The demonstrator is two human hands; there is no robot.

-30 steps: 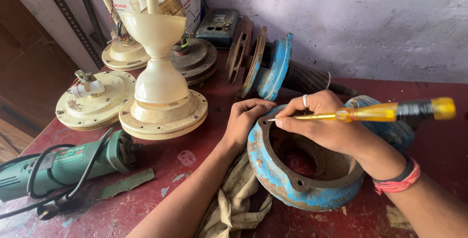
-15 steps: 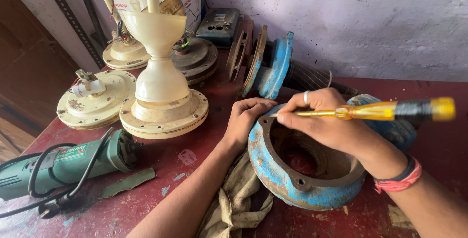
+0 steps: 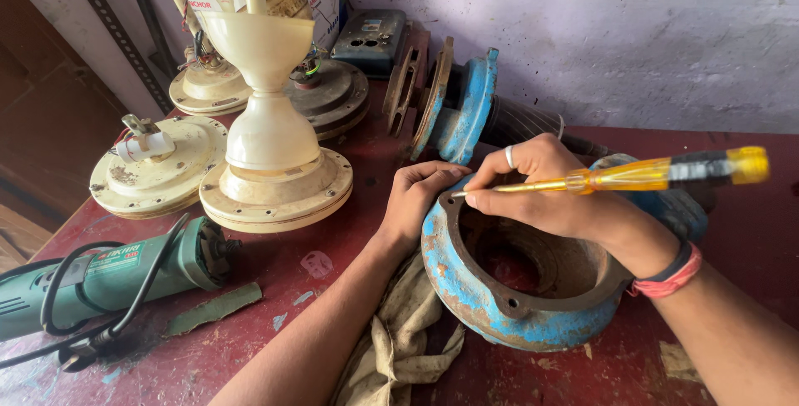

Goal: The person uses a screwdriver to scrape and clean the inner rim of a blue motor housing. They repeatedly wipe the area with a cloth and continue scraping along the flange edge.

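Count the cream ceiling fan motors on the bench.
3: one at the left edge, one in front with an upturned cup, one behind. Others may be hidden.

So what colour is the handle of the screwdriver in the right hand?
Translucent yellow-orange with a black band, on the metal-shafted screwdriver; head view.

Both forearms are bare, with no sleeves in view. The right hand [image 3: 549,194] wears a plain silver ring [image 3: 509,156] on one finger, and the right wrist carries a dark band [image 3: 671,263] beside a red thread band [image 3: 676,281]. The left hand [image 3: 416,198] wears nothing.
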